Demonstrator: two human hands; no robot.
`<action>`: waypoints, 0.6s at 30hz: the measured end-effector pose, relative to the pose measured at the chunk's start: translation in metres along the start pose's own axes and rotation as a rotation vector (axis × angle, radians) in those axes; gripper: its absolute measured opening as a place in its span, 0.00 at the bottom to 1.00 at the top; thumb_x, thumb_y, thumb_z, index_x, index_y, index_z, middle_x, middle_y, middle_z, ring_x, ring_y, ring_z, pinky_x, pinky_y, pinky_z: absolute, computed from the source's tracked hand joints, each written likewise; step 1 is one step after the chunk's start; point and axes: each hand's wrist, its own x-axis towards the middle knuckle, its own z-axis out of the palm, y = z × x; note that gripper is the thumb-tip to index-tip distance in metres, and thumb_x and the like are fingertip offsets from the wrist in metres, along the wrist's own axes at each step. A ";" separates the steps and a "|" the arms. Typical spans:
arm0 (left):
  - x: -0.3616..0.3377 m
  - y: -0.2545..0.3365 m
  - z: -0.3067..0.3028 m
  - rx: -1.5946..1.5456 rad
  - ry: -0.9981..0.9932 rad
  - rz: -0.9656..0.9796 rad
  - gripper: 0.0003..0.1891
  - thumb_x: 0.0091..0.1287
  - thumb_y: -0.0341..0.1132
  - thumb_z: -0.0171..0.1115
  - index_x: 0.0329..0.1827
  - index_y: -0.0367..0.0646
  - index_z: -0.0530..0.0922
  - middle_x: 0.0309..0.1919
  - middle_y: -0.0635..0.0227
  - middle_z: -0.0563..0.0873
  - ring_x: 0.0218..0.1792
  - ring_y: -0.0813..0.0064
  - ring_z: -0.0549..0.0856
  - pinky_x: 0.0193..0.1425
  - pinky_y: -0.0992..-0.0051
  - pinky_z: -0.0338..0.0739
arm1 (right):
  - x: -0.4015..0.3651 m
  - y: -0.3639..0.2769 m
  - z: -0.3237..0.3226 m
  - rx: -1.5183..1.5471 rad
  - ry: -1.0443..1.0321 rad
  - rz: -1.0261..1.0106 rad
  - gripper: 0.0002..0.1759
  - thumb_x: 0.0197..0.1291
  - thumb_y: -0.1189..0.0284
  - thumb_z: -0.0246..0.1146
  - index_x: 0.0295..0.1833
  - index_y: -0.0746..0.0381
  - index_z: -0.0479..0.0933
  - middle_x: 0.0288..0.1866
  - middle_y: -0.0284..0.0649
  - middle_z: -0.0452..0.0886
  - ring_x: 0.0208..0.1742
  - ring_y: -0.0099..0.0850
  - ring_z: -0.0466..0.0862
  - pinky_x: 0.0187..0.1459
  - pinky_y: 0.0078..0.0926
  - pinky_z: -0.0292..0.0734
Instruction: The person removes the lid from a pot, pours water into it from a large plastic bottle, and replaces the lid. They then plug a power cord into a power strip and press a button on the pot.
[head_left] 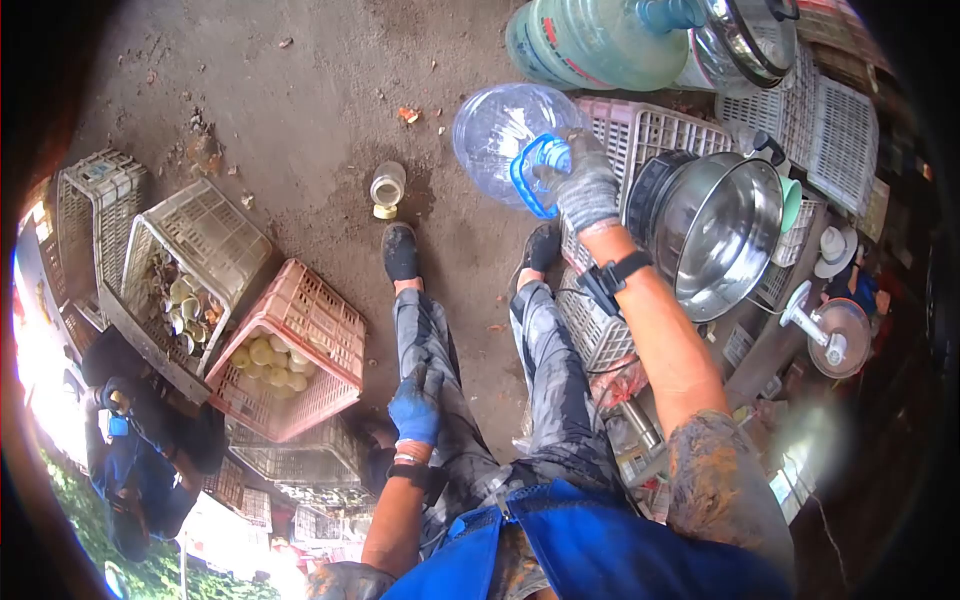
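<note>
Clear round plastic bottle (497, 135) held at one o'clock by right hand (583, 185); left hand (415, 405), seven o'clock, loosely opened.

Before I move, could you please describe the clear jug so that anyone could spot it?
Beside the crates, ahead of the right shoe, the gray-gloved right hand grips the jug. It is colorless with a blue handle, unlike the greenish bottle beyond.

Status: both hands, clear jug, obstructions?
Right hand at clear jug's neck, grip partly hidden. Left hand over left leg, nothing visible in it. Crate and big bottle crowd the jug.
</note>
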 end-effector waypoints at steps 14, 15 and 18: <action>0.005 0.013 -0.019 -0.047 -0.061 -0.018 0.21 0.67 0.49 0.65 0.54 0.42 0.85 0.47 0.53 0.88 0.49 0.53 0.87 0.55 0.63 0.80 | -0.007 -0.017 -0.014 -0.122 -0.105 0.124 0.50 0.44 0.56 0.77 0.73 0.60 0.65 0.67 0.59 0.68 0.66 0.55 0.72 0.69 0.42 0.69; 0.005 0.010 -0.018 -0.077 -0.037 0.010 0.21 0.67 0.49 0.65 0.54 0.42 0.85 0.47 0.53 0.88 0.50 0.54 0.87 0.55 0.63 0.80 | -0.011 -0.019 -0.022 -0.120 -0.106 0.124 0.50 0.44 0.56 0.77 0.73 0.60 0.65 0.67 0.59 0.68 0.66 0.55 0.72 0.69 0.42 0.69; 0.010 0.004 -0.015 -0.100 -0.028 0.031 0.21 0.66 0.50 0.65 0.54 0.43 0.85 0.48 0.54 0.88 0.50 0.54 0.87 0.56 0.62 0.80 | -0.009 -0.018 -0.050 -0.296 -0.264 -0.111 0.35 0.53 0.66 0.70 0.69 0.55 0.72 0.61 0.55 0.75 0.58 0.52 0.80 0.60 0.44 0.76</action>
